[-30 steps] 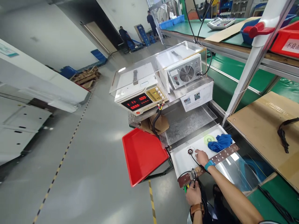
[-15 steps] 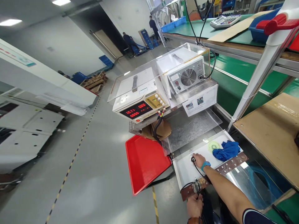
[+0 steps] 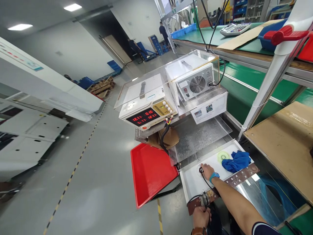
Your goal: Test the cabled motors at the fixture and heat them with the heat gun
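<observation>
My right hand, a blue band on its wrist, is closed around a small round black plug with a black cable. It presses the plug down against the floor of a white tray. Below it, my left hand is closed at the tray's near edge, gripping a dark cable under a metal fitting on a brown perforated strip. The fingers partly hide this cable. Further along the tray lie a pale green ring and a crumpled blue cloth.
Behind the tray stands a power supply with red digits, under a clear cover, beside a fan-backed unit. A red bin is left of the tray. A slanted white post and a brown board stand right.
The power supply's digits have changed: 0.00 now reads 0.10, and the lower row shows new numbers. The view has shifted slightly; both hands keep their places at the tray.
</observation>
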`<state>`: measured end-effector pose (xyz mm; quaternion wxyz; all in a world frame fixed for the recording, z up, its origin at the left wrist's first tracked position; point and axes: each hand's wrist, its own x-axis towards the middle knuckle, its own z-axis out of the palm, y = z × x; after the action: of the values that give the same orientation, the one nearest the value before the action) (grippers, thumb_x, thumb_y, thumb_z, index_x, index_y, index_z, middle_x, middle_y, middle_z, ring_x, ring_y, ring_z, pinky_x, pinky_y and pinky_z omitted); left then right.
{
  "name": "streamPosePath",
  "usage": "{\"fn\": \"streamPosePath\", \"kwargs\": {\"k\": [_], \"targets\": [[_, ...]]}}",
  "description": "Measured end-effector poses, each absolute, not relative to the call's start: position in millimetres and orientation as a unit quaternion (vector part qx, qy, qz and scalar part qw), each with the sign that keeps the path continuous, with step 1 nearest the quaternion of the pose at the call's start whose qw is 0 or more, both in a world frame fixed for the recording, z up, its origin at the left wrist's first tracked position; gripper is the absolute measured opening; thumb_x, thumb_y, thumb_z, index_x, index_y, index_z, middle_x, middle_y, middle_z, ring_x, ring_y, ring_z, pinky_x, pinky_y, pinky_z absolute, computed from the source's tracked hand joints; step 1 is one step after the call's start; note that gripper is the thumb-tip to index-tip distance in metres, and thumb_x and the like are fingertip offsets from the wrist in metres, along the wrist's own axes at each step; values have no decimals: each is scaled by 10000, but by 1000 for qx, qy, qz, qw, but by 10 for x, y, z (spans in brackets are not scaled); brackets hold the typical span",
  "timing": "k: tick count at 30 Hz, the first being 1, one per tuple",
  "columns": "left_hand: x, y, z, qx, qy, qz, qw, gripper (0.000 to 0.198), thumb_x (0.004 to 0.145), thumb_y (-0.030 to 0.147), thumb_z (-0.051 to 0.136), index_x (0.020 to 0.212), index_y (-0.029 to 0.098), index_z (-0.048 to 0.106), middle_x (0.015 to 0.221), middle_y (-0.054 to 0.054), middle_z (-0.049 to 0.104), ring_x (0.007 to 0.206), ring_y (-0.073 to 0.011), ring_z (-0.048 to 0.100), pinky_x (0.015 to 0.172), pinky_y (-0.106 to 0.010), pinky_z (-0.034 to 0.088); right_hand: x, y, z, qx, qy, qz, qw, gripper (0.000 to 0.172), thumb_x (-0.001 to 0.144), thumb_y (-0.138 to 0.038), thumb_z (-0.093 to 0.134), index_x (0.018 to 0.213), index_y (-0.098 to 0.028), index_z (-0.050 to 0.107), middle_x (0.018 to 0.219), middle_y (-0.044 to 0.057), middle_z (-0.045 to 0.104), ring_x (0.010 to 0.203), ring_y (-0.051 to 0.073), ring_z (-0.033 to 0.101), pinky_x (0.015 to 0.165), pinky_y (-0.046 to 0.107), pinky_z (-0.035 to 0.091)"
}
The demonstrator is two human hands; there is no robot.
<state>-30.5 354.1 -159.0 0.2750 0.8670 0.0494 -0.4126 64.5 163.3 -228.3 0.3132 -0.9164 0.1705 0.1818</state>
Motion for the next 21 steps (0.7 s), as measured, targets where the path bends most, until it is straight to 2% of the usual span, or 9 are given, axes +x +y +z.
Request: {"fn": "streamPosePath", "kwargs": {"k": [6,11,17,21], "targets": [[-298,3512,-1537,865,48,-414,279,428,898,145,482,505,194,644,561,-54,718,545,-182,701,522,-237,465,634,1650,-2297,-914,177,180,316,415,877,-168,582,1283,-212,507,1206,100,586,1072,246,541,788,310,362],[-278,3500,-1457,868,45,-409,277,424,864,133,515,461,210,622,539,-59,710,556,-210,710,534,-262,485,626,1644,-2301,-914,174,185,316,440,860,-171,577,1293,-221,515,1221,97,592,1086,250,553,805,297,379],[-256,3462,-1400,867,69,-413,270,417,778,100,564,399,239,461,563,-39,717,601,-227,733,519,-266,492,645,1650,-2347,-917,167,184,311,467,851,-166,566,1313,-213,518,1224,120,598,1080,270,572,800,313,398],[-259,3462,-1435,868,69,-411,270,426,770,128,581,388,240,427,579,-45,722,615,-239,738,518,-274,491,652,1657,-2372,-919,165,182,307,483,842,-143,565,1316,-223,517,1228,112,599,1084,264,576,791,305,392]]}}
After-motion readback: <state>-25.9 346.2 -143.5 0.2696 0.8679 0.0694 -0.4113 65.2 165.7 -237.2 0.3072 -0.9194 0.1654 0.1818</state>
